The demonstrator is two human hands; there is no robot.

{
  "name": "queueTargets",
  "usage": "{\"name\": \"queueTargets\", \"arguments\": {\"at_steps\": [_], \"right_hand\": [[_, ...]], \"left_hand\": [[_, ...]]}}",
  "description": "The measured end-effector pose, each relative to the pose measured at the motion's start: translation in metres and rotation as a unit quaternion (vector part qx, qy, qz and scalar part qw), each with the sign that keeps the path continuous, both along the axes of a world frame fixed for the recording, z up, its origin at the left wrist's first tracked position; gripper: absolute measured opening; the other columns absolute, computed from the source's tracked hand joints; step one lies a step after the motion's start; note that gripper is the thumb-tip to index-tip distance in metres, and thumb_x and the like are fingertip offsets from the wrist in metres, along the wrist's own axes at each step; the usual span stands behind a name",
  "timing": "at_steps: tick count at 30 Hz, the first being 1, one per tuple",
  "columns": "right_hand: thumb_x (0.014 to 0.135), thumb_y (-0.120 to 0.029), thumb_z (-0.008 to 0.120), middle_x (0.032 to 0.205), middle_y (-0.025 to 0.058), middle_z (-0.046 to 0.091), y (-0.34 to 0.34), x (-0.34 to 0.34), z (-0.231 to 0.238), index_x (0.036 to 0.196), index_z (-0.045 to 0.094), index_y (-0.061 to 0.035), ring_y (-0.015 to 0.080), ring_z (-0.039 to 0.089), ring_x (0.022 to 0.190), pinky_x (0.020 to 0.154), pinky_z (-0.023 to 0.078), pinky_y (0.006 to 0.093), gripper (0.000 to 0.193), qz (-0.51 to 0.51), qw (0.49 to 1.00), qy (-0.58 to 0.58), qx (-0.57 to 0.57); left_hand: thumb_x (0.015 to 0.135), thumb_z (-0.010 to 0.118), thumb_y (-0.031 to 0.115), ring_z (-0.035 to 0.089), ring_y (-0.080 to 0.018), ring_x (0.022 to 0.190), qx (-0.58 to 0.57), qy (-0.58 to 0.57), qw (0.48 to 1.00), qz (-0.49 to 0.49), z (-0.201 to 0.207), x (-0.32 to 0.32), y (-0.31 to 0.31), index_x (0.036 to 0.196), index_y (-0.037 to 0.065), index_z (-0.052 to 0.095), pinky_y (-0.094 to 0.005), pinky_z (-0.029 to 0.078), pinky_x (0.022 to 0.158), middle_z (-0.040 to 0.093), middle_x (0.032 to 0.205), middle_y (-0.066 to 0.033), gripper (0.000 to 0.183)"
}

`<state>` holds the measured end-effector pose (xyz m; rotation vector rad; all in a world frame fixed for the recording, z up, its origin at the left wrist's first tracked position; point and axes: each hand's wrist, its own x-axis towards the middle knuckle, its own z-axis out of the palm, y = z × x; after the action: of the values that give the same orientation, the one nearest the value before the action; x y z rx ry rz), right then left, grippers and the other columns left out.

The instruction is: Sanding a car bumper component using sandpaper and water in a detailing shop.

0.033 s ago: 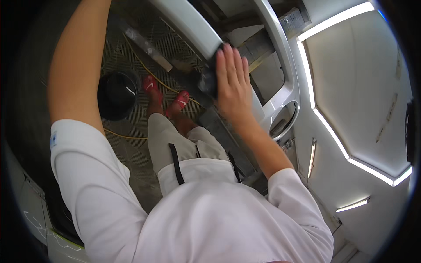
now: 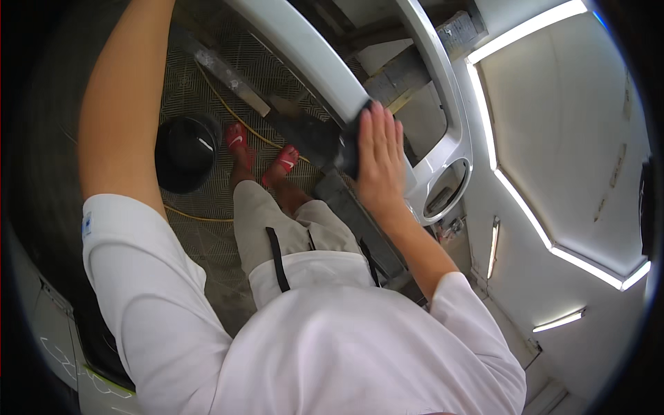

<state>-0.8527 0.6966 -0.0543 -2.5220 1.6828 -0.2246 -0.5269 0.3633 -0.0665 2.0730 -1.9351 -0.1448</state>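
Observation:
My right hand [image 2: 382, 159] lies over a dark, rounded pad [image 2: 354, 142], its fingers long and close together. The thumb is hidden. Hand and pad rest against a white car bumper [image 2: 315, 52], on the narrow bar that runs from the upper left down to the right. Wide openings and a round hole mark the bumper's right end. My left forearm [image 2: 124, 104] reaches up and leaves the picture at the top, so the left hand is out of sight.
A black bucket [image 2: 185, 152] stands on the patterned floor near my feet. A yellow hose [image 2: 232, 111] runs across the floor. Grey and dark beams [image 2: 225, 76] lie below the bumper. Light tubes [image 2: 532, 28] line the ceiling at the right.
My right hand and the dark pad have slid a short way down and to the right along the bumper. The left arm has hardly moved.

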Motion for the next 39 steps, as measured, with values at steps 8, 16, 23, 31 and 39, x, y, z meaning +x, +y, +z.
{"name": "queueTargets", "arguments": {"at_steps": [8, 16, 23, 31, 39], "right_hand": [[0.082, -0.005, 0.056, 0.155, 0.0314, 0.043, -0.044, 0.065, -0.013, 0.149, 0.041, 0.0129, 0.0478, 0.042, 0.144, 0.121, 0.031, 0.0578, 0.070, -0.101, 0.991, -0.046, -0.074], [0.076, -0.006, 0.063, 0.160, 0.0306, 0.037, 0.083, 0.005, 0.004, 0.154, 0.035, 0.0097, 0.0446, 0.036, 0.150, 0.125, 0.016, 0.0569, 0.085, -0.280, 0.960, 0.016, 0.010], [0.083, -0.012, 0.055, 0.152, 0.0291, 0.047, -0.036, 0.116, -0.008, 0.148, 0.043, 0.0109, 0.0435, 0.042, 0.146, 0.125, 0.024, 0.0551, 0.071, -0.291, 0.945, -0.135, -0.071], [0.072, -0.020, 0.079, 0.149, 0.0254, 0.051, 0.073, 0.003, 0.008, 0.148, 0.045, 0.0081, 0.0411, 0.048, 0.140, 0.121, 0.029, 0.0533, 0.088, -0.398, 0.916, -0.003, -0.040], [0.082, -0.020, 0.064, 0.142, 0.0240, 0.057, 0.022, 0.046, 0.001, 0.142, 0.052, 0.0074, 0.0390, 0.054, 0.134, 0.118, 0.035, 0.0534, 0.067, -0.360, 0.922, -0.133, -0.051]], "left_hand": [[0.084, 0.059, 0.037, 0.068, -0.0472, 0.096, -0.001, 0.015, 0.995, -0.096, 0.000, -0.010, -0.022, 0.085, 0.002, 0.079, -0.0512, 0.048, 0.095, 0.074, 0.097, -0.0268, 0.041], [0.096, 0.046, 0.064, 0.062, -0.0376, 0.127, 0.120, -0.119, 0.983, -0.067, -0.020, 0.027, -0.056, 0.136, 0.027, 0.067, -0.0462, 0.046, 0.108, 0.070, 0.132, -0.0117, 0.059], [0.095, 0.049, 0.058, 0.066, -0.0380, 0.118, 0.115, -0.108, 0.984, -0.082, -0.025, 0.034, -0.062, 0.127, 0.022, 0.073, -0.0462, 0.049, 0.101, 0.074, 0.121, -0.0119, 0.054], [0.092, 0.052, 0.052, 0.070, -0.0325, 0.111, 0.092, -0.056, 0.992, -0.061, -0.019, 0.017, -0.050, 0.114, 0.017, 0.079, -0.0426, 0.051, 0.097, 0.079, 0.108, -0.0046, 0.049], [0.092, 0.054, 0.049, 0.073, -0.0284, 0.101, 0.112, -0.057, 0.990, -0.060, -0.022, 0.039, -0.049, 0.109, 0.010, 0.080, -0.0401, 0.051, 0.094, 0.080, 0.094, -0.0060, 0.050]]}}
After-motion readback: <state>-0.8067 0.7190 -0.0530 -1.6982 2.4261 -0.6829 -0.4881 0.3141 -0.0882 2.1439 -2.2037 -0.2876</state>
